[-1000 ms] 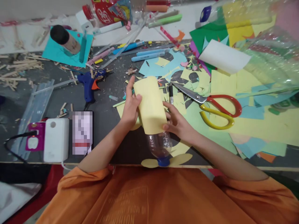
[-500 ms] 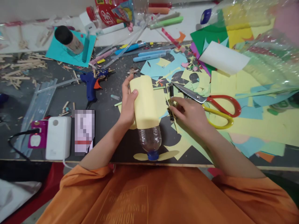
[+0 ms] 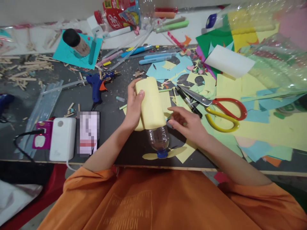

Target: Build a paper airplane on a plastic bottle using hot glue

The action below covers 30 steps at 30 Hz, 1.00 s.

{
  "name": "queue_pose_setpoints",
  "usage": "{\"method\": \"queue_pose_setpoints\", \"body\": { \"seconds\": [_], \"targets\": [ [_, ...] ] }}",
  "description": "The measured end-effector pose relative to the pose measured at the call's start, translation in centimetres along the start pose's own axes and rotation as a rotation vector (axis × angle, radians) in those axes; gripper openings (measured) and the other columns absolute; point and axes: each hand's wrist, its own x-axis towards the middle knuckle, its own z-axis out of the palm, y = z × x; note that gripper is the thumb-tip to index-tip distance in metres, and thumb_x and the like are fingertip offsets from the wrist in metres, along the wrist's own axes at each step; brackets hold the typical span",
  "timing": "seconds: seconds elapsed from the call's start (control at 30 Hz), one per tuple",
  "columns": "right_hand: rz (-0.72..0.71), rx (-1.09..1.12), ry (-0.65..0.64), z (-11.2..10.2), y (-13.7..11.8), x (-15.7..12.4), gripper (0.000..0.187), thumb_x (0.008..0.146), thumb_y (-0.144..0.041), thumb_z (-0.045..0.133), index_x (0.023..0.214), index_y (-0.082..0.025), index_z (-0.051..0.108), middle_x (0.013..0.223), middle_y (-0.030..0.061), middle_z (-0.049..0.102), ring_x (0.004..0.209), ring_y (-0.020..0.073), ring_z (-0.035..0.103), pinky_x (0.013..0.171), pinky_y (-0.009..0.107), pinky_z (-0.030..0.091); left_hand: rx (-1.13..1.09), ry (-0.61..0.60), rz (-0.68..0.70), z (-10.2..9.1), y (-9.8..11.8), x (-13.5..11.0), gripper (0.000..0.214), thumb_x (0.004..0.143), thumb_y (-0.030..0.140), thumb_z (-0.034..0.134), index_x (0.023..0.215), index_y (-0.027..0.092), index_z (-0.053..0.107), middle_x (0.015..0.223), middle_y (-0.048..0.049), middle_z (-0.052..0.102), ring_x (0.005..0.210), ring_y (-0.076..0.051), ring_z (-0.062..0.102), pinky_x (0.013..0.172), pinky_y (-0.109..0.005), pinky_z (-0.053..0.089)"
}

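A small clear plastic bottle (image 3: 157,138), wrapped in pale yellow paper (image 3: 152,103), lies with its blue cap (image 3: 162,154) toward me. Yellow paper shapes stick out on both sides of the cap like a propeller. My left hand (image 3: 134,105) is wrapped around the paper-covered part, thumb on top. My right hand (image 3: 188,124) hovers just right of the bottle, thumb and fingers apart, with nothing visible between them. Beyond it lie a black pen (image 3: 189,101) and large scissors (image 3: 203,100) with one red and one yellow handle.
A blue glue gun (image 3: 97,88) lies left of the bottle, with a phone (image 3: 88,134) and white power bank (image 3: 62,139) nearer me. Paper scraps (image 3: 254,127) cover the right side. Markers (image 3: 155,59) and a dark-capped jar (image 3: 76,43) stand or lie at the back.
My right hand has moved left and toward me, away from the black pen, which now lies slanted beside the scissors. The bottle has tilted slightly in my left hand.
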Motion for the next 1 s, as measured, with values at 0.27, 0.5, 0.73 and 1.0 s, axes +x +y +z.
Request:
{"method": "queue_pose_setpoints", "body": {
  "seconds": [0.27,0.5,0.73,1.0],
  "targets": [
    [0.348,0.692,-0.358,1.7,-0.1,-0.2,0.081,0.064,-0.041,0.082,0.128,-0.029,0.033,0.082,-0.0036,0.056,0.059,0.0092,0.053,0.053,0.025,0.045,-0.041,0.051,0.048,0.4,0.1,-0.1,0.062,0.084,0.072,0.046,0.136,0.039,0.035,0.137,-0.0055,0.051,0.118,-0.028,0.059,0.092,-0.042,0.053],
    [0.439,0.645,-0.215,2.0,-0.7,0.0,0.096,0.052,-0.028,0.089,0.128,-0.03,0.03,0.069,-0.0097,0.054,0.056,0.0106,0.052,0.055,0.026,0.043,-0.246,-0.061,-0.181,1.0,0.6,-0.8,0.07,0.075,0.07,0.061,0.129,0.031,0.038,0.118,-0.007,0.064,0.113,-0.027,0.064,0.089,-0.04,0.057],
    [0.523,0.821,-0.315,2.0,-0.5,0.2,0.098,0.05,-0.032,0.09,0.126,-0.029,0.029,0.072,-0.0089,0.06,0.06,0.0103,0.058,0.062,0.025,0.047,-0.379,-0.091,-0.433,1.4,1.7,-1.2,0.068,0.065,0.058,0.075,0.117,0.022,0.051,0.111,-0.0097,0.069,0.106,-0.029,0.067,0.085,-0.039,0.059],
    [0.485,0.902,-0.396,1.9,-0.5,0.2,0.087,0.057,-0.048,0.087,0.121,-0.024,0.035,0.088,0.0024,0.07,0.077,0.0161,0.066,0.074,0.031,0.049,-0.405,-0.134,-0.531,1.5,2.6,-0.8,0.063,0.073,0.065,0.058,0.112,0.017,0.063,0.11,-0.013,0.071,0.121,-0.033,0.058,0.089,-0.039,0.057]
  ]
}}
